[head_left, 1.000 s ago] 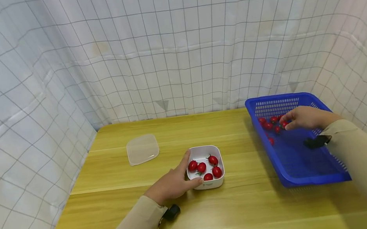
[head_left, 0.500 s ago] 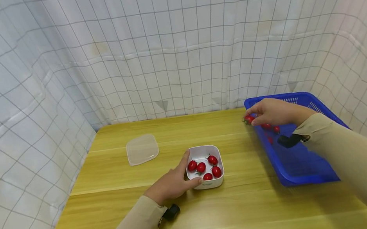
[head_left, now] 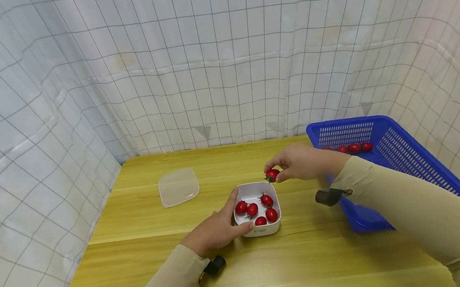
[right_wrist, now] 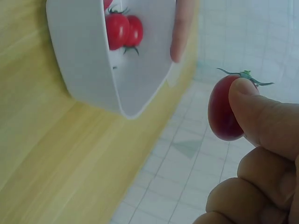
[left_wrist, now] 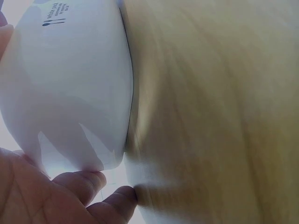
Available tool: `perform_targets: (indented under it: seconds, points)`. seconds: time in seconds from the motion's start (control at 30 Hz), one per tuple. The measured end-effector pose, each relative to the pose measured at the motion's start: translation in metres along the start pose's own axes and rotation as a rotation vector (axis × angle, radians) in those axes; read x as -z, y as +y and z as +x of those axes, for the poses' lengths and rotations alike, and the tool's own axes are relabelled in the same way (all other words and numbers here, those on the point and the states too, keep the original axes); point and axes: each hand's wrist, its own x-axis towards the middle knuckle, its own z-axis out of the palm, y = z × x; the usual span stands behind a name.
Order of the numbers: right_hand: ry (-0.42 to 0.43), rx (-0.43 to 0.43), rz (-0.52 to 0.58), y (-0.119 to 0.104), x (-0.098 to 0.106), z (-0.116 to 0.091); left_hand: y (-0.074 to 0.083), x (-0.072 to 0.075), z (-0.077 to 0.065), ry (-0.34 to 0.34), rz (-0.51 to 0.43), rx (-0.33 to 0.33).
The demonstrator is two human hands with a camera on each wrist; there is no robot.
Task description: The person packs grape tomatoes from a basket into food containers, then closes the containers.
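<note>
A white square box (head_left: 263,230) stands on the table with several red cherry tomatoes (head_left: 252,209) inside. My left hand (head_left: 216,230) grips the box from its left side, thumb at the front rim and fingers along the far-left wall. In the left wrist view, fingers touch the wall of the white box (left_wrist: 70,84). My right hand (head_left: 301,161) pinches one cherry tomato (right_wrist: 223,109) between thumb and finger, its green stem still on. In the head view that tomato (head_left: 272,175) is just beyond the box's far right corner.
To the right stands a blue slotted basket (head_left: 430,168) with several more cherry tomatoes (head_left: 354,149) at its far end. A clear, flat lid (head_left: 179,187) lies on the wooden table (head_left: 250,279) at the back left. Grid-patterned white curtains (head_left: 217,56) enclose the table.
My right hand has come left out of the blue basket, carrying a cherry tomato over to the white box. The tomatoes left in the basket have shifted. My left hand stays on the box.
</note>
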Motion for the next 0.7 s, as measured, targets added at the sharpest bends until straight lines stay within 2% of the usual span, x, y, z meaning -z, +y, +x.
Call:
perform_targets:
  seconds: [0.23, 0.7]
  points:
    - [-0.024, 0.044, 0.000, -0.013, -0.012, 0.010, 0.000, 0.001, 0.000, 0.002, 0.001, 0.002]
    - [-0.033, 0.068, 0.035, -0.021, -0.019, 0.011, -0.001, 0.000, 0.000, -0.001, 0.007, 0.010]
